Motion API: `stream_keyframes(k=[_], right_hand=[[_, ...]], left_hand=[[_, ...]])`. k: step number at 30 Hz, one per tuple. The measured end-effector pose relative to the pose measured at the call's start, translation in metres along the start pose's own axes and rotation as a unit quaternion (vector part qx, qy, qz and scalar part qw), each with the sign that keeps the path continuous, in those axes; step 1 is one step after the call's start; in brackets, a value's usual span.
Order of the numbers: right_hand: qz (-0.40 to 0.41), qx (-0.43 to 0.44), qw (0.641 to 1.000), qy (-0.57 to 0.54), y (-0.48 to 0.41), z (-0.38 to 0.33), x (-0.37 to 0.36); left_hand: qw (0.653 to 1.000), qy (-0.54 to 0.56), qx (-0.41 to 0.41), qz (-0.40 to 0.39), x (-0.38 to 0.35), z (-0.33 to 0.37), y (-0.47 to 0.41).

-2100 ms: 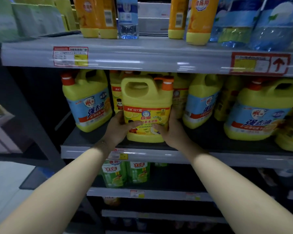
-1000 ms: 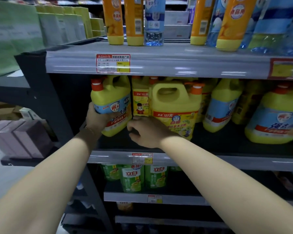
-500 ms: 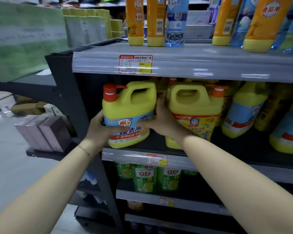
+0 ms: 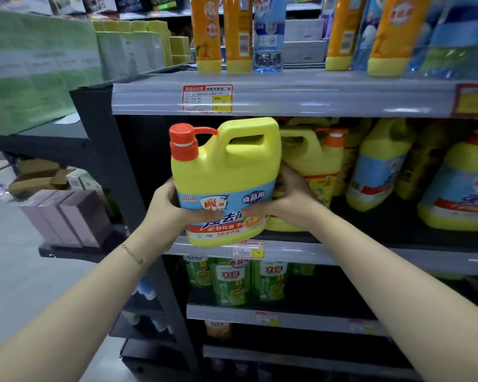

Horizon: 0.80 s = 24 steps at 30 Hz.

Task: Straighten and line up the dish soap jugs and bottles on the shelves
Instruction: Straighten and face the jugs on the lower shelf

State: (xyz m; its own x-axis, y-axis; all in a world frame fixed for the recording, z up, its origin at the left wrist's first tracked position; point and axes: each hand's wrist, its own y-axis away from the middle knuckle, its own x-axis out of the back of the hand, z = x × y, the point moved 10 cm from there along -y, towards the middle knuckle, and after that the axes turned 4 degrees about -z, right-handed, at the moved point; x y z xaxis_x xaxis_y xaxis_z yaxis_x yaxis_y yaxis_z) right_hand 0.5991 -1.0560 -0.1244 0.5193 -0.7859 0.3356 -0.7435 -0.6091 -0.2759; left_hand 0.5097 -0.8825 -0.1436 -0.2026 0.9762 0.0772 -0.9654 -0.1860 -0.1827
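Note:
A yellow dish soap jug with a blue label and a red pump cap is held upright at the left end of the middle shelf, its base over the shelf's front edge. My left hand grips its left side and my right hand grips its right side. Directly behind it to the right stands a yellow jug with an orange cap. Further right stand more yellow jugs with blue labels, one of them at the frame's right edge.
Tall orange and blue bottles stand on the top shelf. Green soap bottles fill the shelf below. The dark shelf upright rises just left of the jug. Pale boxes sit on a low rack at the left.
Both hands have moved from the orange-capped jug to the blue-labelled jug at the left. That jug has turned label-forward and come out to the shelf's front edge. My view has shifted left.

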Motion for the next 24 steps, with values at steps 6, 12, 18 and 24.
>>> stream_keyframes(k=[6, 12, 18, 24], right_hand=[[0.041, -0.006, 0.999, -0.001, 0.049, -0.002, 0.073], [0.083, -0.036, 0.996, 0.022, 0.095, 0.015, 0.155], [0.133, -0.091, 0.986, 0.044, 0.126, 0.054, 0.235], [0.148, -0.093, 0.983, 0.055, 0.155, 0.076, 0.300]], left_hand=[[0.998, 0.030, 0.002, -0.062, -0.082, 0.005, -0.013], [0.993, 0.058, 0.002, -0.098, -0.176, 0.005, -0.032], [0.988, 0.084, 0.009, -0.130, -0.268, -0.002, -0.054], [0.975, 0.109, -0.004, -0.194, -0.352, -0.014, -0.079]])
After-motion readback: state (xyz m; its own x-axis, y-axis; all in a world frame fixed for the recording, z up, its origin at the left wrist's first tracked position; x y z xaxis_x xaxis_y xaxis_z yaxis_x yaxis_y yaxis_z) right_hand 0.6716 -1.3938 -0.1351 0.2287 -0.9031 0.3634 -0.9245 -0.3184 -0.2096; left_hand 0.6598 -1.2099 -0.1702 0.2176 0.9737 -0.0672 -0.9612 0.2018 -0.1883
